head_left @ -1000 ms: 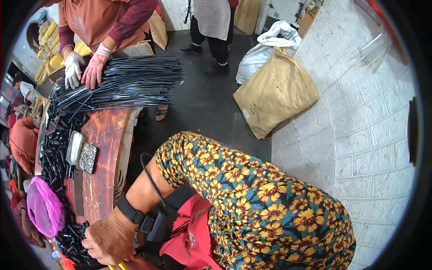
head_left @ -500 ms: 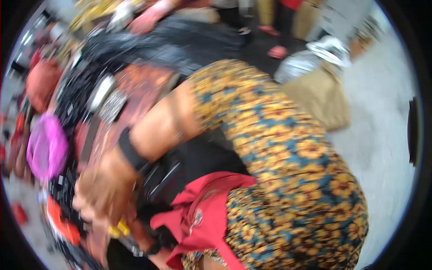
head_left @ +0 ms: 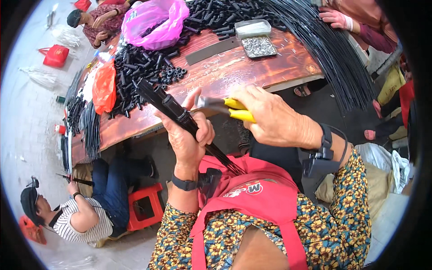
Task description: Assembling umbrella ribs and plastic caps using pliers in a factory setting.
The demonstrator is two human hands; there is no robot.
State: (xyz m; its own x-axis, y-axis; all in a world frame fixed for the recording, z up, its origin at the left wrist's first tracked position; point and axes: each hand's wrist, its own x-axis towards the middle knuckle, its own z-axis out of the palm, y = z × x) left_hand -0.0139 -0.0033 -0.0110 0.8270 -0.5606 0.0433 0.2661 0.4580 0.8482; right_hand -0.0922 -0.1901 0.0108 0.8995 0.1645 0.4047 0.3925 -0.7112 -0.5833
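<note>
My left hand [head_left: 189, 137] is closed around a folded black umbrella frame [head_left: 173, 106], a bundle of thin rods with a black plastic hub. It slants from the table side down to my red apron. In my closed right hand [head_left: 274, 114] are pliers [head_left: 240, 110] with yellow handles. Their metal jaws point left, close to my left thumb and the hub; I cannot tell whether they touch anything. Both hands are in front of the table's near edge.
On the reddish wooden table [head_left: 288, 67] lie black plastic parts [head_left: 146, 67], a flat metal bar [head_left: 211, 51], a tray of small metal pins [head_left: 258, 47], a purple bag [head_left: 155, 24] and long black rods [head_left: 324, 54]. Co-workers are around it; one sits near a red stool [head_left: 145, 207].
The view has swung upright and sharpened from a tilted blur. My hands, low at the left before, now show at the middle, with the umbrella frame and pliers plainly visible.
</note>
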